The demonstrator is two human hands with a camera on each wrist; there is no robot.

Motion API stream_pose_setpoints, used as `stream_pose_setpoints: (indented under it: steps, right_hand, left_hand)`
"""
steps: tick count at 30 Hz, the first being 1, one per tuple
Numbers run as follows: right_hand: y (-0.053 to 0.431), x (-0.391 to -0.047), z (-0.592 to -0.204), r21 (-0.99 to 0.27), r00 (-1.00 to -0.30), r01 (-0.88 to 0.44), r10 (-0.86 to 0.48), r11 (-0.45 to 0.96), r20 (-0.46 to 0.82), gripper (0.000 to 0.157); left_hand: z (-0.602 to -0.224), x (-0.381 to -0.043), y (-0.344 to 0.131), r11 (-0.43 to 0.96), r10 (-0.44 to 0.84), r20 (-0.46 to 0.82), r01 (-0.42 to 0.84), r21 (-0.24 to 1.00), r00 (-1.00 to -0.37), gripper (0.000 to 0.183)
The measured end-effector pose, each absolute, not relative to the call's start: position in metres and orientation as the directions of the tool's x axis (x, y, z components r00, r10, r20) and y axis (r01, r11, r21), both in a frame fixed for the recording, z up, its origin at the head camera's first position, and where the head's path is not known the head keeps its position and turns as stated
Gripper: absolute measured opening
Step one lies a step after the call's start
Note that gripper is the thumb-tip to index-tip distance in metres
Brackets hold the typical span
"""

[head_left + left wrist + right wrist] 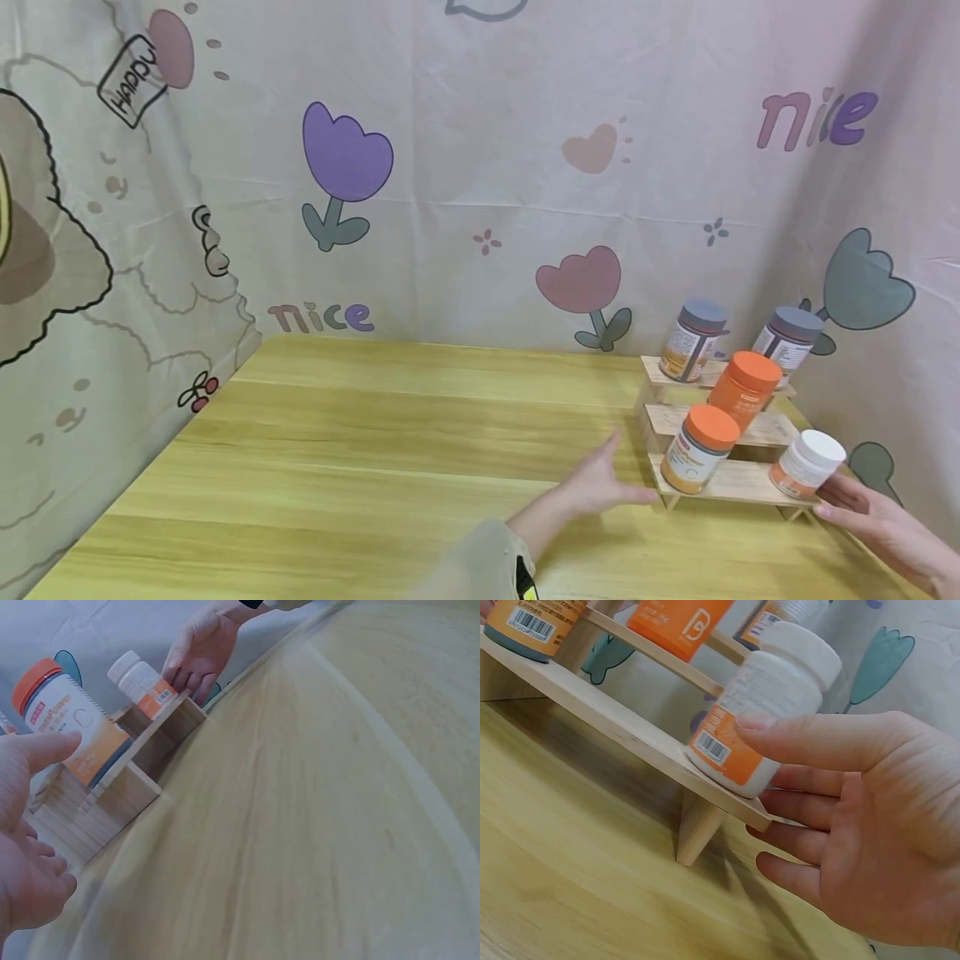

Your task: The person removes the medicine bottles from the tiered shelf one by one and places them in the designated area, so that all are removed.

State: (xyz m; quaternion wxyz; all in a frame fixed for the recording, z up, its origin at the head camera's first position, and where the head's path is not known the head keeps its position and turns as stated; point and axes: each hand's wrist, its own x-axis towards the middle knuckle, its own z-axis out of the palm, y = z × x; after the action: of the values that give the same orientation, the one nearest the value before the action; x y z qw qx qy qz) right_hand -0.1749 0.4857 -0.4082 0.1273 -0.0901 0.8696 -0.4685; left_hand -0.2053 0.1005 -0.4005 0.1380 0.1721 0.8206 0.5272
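A three-tier wooden step rack (742, 483) stands at the table's right. Its lowest step carries an orange-lidded jar (695, 450) at the left and a white-capped bottle (807, 467) at the right. Near the rack's left end is my left hand (591, 488), thumb raised and spread away from the fingers, holding nothing. My right hand (873, 521) is at the opposite end, beside the white-capped bottle. In the right wrist view its thumb (810, 739) overlaps the bottle's label, and its other fingers lie by the step's end, loosely bent.
An all-orange jar (746, 387) occupies the middle step. Two grey-lidded jars, one left (692, 342) and one right (787, 342), stand on the top step. A patterned cloth (465, 167) hangs behind the wooden table (360, 442) and along its left side.
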Motion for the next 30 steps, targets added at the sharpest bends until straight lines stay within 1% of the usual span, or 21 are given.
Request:
stream_pose_setpoints:
  steps: [2, 5, 8, 12, 13, 20, 23, 27, 30]
  right_hand:
    - [0.484, -0.175, -0.408, -0.842, -0.951, -0.052, -0.284, 0.537, -0.123, 0.064]
    - [0.484, -0.174, -0.409, -0.868, -0.950, -0.075, -0.301, 0.491, -0.088, 0.063]
    - [0.482, -0.173, -0.408, -0.874, -0.946, -0.018, -0.290, 0.485, -0.142, 0.068]
    - [0.481, -0.174, -0.407, -0.855, -0.941, 0.065, -0.253, 0.515, -0.224, 0.073]
    - [0.482, -0.174, -0.408, -0.861, -0.942, 0.070, -0.251, 0.504, -0.224, 0.073]
    - [0.488, -0.176, -0.413, -0.875, -0.945, 0.063, -0.253, 0.480, -0.207, 0.072]
    - [0.490, -0.175, -0.415, -0.894, -0.938, 0.036, -0.293, 0.446, -0.184, 0.072]
    - [0.489, -0.174, -0.416, -0.916, -0.927, 0.037, -0.329, 0.400, -0.180, 0.073]
    - [0.488, -0.174, -0.416, -0.923, -0.927, 0.048, -0.326, 0.383, -0.184, 0.073]
  left_hand:
    - [-0.404, -0.205, 0.103, 0.375, 0.447, -0.047, 0.139, 0.917, -0.893, 0.096]
    - [-0.408, -0.204, 0.108, 0.374, 0.480, -0.043, 0.161, 0.913, -0.876, 0.095]
    - [-0.409, -0.202, 0.112, 0.364, 0.516, -0.038, 0.179, 0.914, -0.856, 0.094]
    - [-0.407, -0.197, 0.116, 0.351, 0.546, -0.043, 0.181, 0.919, -0.837, 0.092]
    - [-0.407, -0.196, 0.117, 0.348, 0.549, -0.043, 0.182, 0.919, -0.834, 0.092]
    - [-0.407, -0.194, 0.122, 0.323, 0.544, -0.052, 0.151, 0.934, -0.838, 0.090]
    - [-0.408, -0.194, 0.123, 0.311, 0.537, -0.057, 0.135, 0.941, -0.841, 0.090]
    - [-0.409, -0.193, 0.124, 0.300, 0.531, -0.067, 0.113, 0.947, -0.844, 0.091]
    - [-0.408, -0.192, 0.123, 0.287, 0.532, -0.072, 0.100, 0.953, -0.844, 0.092]
